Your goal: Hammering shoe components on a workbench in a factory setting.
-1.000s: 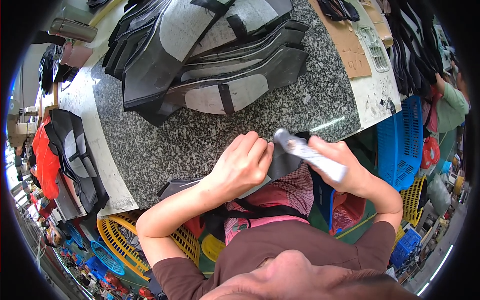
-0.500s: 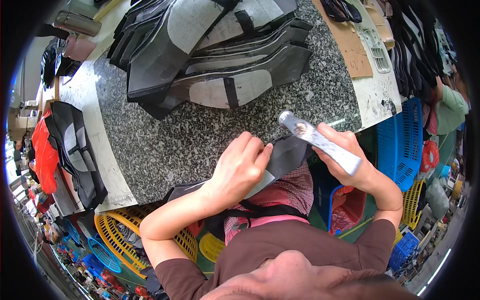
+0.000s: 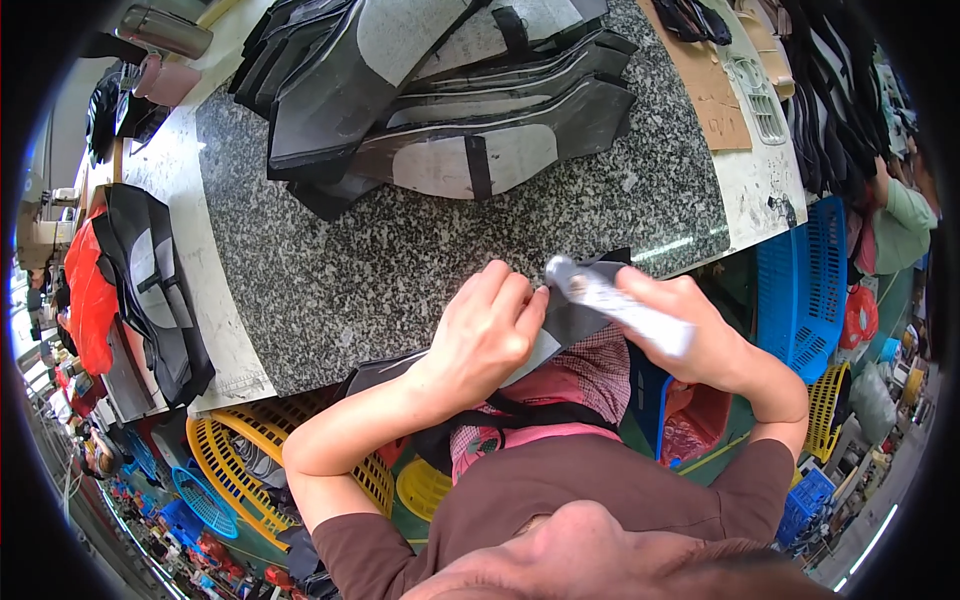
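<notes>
My right hand (image 3: 698, 325) is closed around a metal hammer (image 3: 622, 306) with a pale, worn surface. The hammer's round head is down at the edge of a dark grey and black sheet piece (image 3: 572, 322), close to my left fingertips. My left hand (image 3: 488, 318) is closed, its thumb and fingers pinching that piece's edge at the front of the granite slab (image 3: 330, 290). The piece runs under my left forearm and hangs partly over the table edge. Farther back lies a stack of similar black-and-grey pieces (image 3: 520, 150).
More such pieces (image 3: 160, 280) rest beside a red bag (image 3: 92, 300) at left. Yellow baskets (image 3: 225, 450) stand below the table's front left, blue crates (image 3: 815, 270) at right. Cardboard (image 3: 708, 90) lies on the right side; a metal flask (image 3: 165, 30) stands far left. A co-worker's green sleeve (image 3: 900, 220) shows at right.
The hammer has come down and left onto the piece near my left fingertips. My left hand keeps its place. The view has shifted slightly.
</notes>
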A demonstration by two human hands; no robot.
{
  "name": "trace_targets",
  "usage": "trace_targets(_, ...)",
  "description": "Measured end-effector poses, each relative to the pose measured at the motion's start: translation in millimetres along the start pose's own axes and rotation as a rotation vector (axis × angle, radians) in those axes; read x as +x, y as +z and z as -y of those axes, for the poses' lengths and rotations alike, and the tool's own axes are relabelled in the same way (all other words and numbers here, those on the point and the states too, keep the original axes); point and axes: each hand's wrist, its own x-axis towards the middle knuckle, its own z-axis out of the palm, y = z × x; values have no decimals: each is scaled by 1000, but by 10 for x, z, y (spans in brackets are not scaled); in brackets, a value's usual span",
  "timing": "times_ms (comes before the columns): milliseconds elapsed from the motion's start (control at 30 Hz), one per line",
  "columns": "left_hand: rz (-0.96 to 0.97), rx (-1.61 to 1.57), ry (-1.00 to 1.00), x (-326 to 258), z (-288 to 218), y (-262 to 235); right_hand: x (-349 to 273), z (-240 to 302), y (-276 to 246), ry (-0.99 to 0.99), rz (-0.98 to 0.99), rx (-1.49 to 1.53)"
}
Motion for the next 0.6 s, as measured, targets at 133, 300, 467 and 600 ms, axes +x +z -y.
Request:
trace_targets(133,-6,-34,6,-6,101,2,59,38,49,51,32,-112)
trace_targets(300,-105,-242,-299,-130,35,7,32,50,61,51,22,-120)
trace_targets(467,-92,-333,-253,-190,54,54,70,113,-48,92,38,-74)
trace_targets(600,-23,-76,-70,-221,-11,5,52,229,-100,-261,-240,-168)
